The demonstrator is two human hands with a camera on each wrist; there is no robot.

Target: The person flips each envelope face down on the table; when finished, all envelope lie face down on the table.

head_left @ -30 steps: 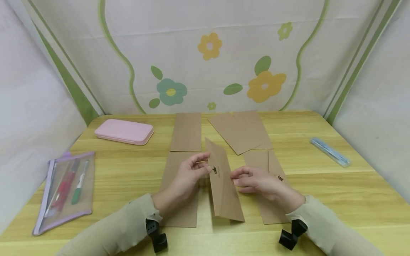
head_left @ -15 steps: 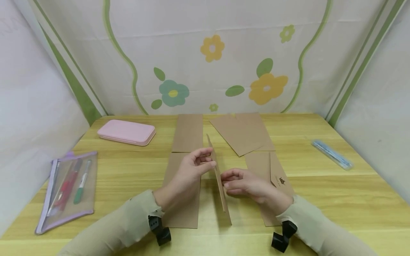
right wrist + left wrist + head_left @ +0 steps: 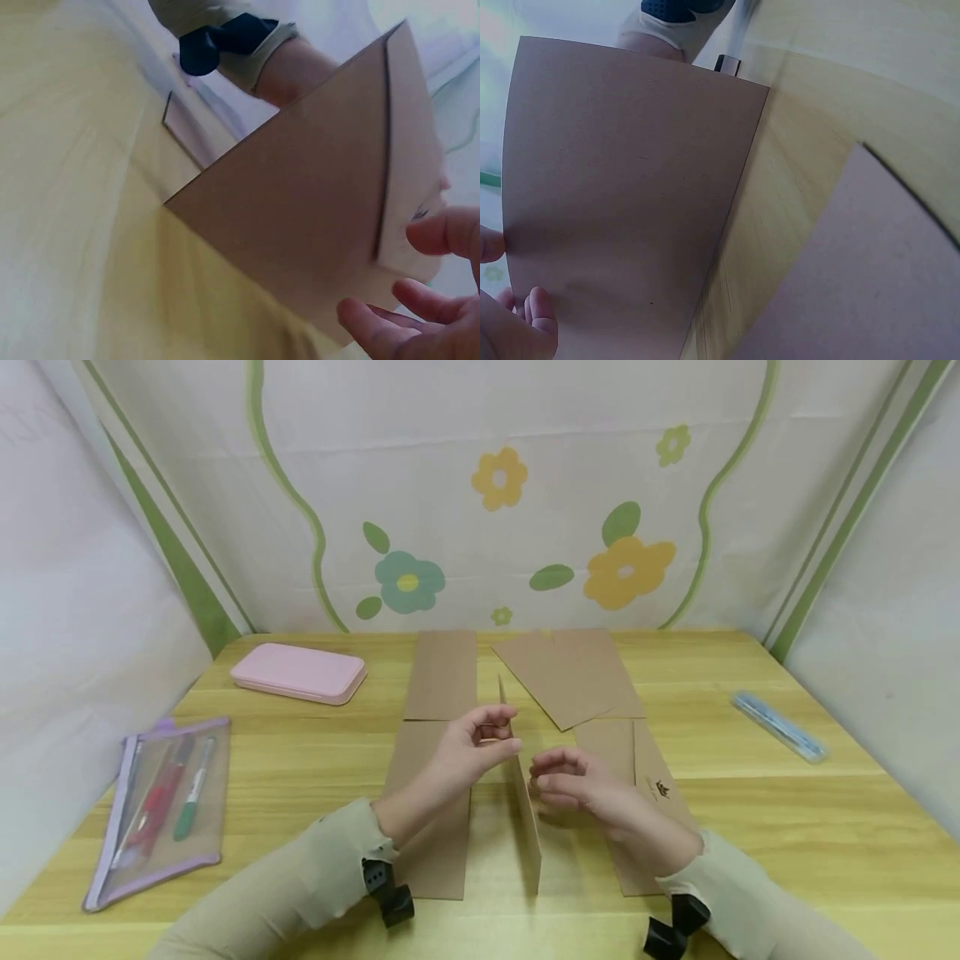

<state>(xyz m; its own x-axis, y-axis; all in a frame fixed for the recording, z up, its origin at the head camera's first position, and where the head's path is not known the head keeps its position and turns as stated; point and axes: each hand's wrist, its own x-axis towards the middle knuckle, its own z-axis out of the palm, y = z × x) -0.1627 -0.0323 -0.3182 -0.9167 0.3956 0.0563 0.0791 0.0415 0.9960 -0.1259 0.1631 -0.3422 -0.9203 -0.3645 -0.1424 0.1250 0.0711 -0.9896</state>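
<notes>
A brown kraft-paper envelope stands on edge mid-table, almost edge-on in the head view. My left hand pinches its upper edge. In the left wrist view the envelope's plain face fills much of the picture, with finger ends at its left edge. To its right hovers my right hand, thumb and fingers loosely bent and apart. The right wrist view shows the envelope's flap with a small dark print beside my right thumb; whether the thumb touches it I cannot tell.
More kraft envelopes lie flat in a left column and a right column, one askew. A pink case and a zip pouch of pens lie left; a clear blue pack lies right.
The held envelope has turned from showing its printed flap to nearly edge-on in the head view. My left hand has shifted rightward; my right hand moved left, then slightly back right.
</notes>
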